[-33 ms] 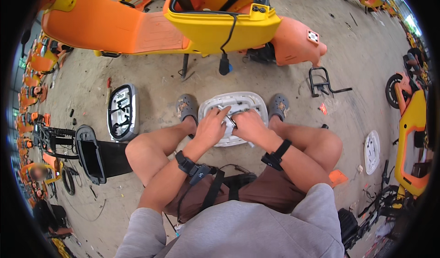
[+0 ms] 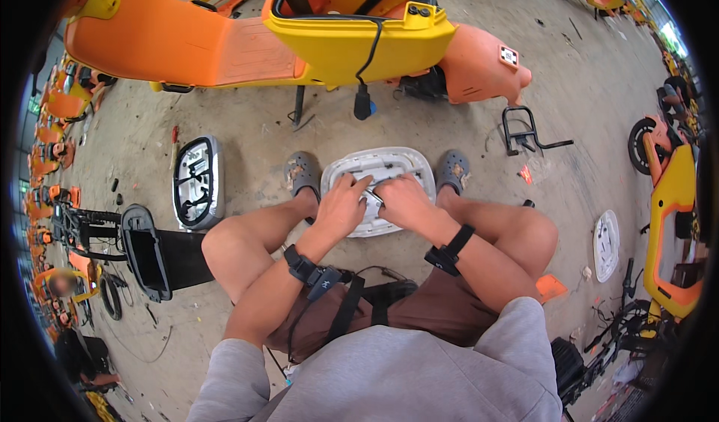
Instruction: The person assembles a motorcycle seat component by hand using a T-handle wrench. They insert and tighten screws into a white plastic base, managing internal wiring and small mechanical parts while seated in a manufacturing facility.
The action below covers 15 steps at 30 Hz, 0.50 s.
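A white plastic shell (image 2: 354,231) lies on the ground between my feet, its ribbed hollow side up. My left hand (image 2: 343,208) rests over its left half, fingers stretched across the inside and apart. Close beside it, my right hand (image 2: 407,203) is closed, knuckles up. A short dark, shiny metal piece (image 2: 374,195) pokes out of the right hand toward the left fingers; its kind cannot be made out. Both hands hide the middle of the shell.
An orange and yellow scooter body (image 2: 359,44) lies across the far side, a black cable hanging from it. Left are a black-rimmed white shell (image 2: 217,182) and a black box (image 2: 142,250). Right are a black metal bracket (image 2: 522,130), another white shell (image 2: 607,246) and a yellow frame (image 2: 659,235).
The whole view has shifted slightly. Both hands stay over the white shell in nearly the same pose, and the right hand keeps its hold on the metal piece.
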### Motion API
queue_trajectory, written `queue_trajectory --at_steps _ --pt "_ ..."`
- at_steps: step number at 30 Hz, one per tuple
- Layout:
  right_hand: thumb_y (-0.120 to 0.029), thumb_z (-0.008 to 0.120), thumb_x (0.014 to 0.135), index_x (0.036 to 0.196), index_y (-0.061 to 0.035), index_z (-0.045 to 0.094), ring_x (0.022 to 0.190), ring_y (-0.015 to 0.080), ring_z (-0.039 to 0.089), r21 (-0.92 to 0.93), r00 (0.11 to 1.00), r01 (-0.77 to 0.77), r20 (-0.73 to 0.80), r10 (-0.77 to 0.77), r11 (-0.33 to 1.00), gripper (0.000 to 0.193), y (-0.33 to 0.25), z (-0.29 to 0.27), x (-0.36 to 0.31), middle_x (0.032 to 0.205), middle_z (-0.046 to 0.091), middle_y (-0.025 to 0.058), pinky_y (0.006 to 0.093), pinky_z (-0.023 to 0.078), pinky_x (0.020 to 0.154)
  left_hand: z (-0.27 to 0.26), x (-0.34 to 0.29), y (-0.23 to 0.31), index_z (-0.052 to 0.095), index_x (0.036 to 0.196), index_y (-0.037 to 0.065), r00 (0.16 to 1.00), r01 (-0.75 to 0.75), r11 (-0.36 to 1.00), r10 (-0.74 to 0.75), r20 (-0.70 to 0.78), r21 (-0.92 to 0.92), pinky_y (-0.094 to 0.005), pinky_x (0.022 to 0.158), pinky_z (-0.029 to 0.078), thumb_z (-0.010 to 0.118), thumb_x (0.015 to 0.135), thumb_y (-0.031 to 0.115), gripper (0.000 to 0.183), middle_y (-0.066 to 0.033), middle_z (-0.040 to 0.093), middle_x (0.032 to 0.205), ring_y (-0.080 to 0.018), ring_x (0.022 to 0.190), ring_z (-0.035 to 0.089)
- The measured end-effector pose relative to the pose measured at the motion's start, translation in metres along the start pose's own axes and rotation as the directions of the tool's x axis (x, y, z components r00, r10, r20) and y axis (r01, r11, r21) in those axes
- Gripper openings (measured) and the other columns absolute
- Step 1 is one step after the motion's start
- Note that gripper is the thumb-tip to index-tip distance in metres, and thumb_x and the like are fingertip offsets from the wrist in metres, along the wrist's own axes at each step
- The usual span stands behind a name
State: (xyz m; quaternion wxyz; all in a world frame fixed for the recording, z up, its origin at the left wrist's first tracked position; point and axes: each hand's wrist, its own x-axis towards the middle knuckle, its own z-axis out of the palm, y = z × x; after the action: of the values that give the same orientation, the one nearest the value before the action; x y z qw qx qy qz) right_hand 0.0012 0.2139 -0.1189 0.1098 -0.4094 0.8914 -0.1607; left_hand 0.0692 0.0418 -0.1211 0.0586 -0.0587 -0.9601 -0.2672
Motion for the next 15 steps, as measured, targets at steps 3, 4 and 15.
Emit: queue_trajectory --at_steps 3,4,15 --pt "-0.011 0.065 0.073 0.079 -0.0067 0.072 0.087 0.0279 0.067 -0.068 0.989 0.097 -0.109 -0.104 0.993 0.011 0.011 0.01 -0.003 0.083 0.07 0.0121 0.0435 0.044 0.093 0.0 0.004 0.001 0.073 0.109 0.009 0.995 0.059 0.995 -0.065 0.069 0.076 -0.0427 0.08 0.054 0.071 0.081 0.014 0.028 -0.0133 0.064 0.093 -0.0339 0.096 0.064" --pt "-0.01 0.065 0.074 0.08 -0.0075 0.073 0.089 0.0272 0.067 -0.083 0.984 0.113 -0.126 -0.123 0.99 0.011 0.009 0.008 -0.003 0.083 0.07 0.011 0.0435 0.043 0.093 -0.001 0.006 0.0 0.076 0.091 0.006 0.99 0.089 0.992 -0.098 0.103 0.094 -0.043 0.076 0.055 0.072 0.081 0.02 0.017 -0.0147 0.066 0.089 -0.0342 0.089 0.066" --pt "-0.027 0.063 0.087 0.089 -0.0049 0.069 0.074 0.0358 0.069 0.215 0.965 -0.139 -0.188 0.181 0.967 0.023 -0.019 -0.009 0.002 0.076 0.07 0.0164 0.0482 0.054 0.069 -0.012 0.005 0.008 0.074 0.076 0.002 0.945 0.209 0.972 -0.228 0.234 0.105 -0.0479 0.068 0.056 0.066 0.08 0.024 0.023 -0.0238 0.068 0.076 -0.0408 0.074 0.068"
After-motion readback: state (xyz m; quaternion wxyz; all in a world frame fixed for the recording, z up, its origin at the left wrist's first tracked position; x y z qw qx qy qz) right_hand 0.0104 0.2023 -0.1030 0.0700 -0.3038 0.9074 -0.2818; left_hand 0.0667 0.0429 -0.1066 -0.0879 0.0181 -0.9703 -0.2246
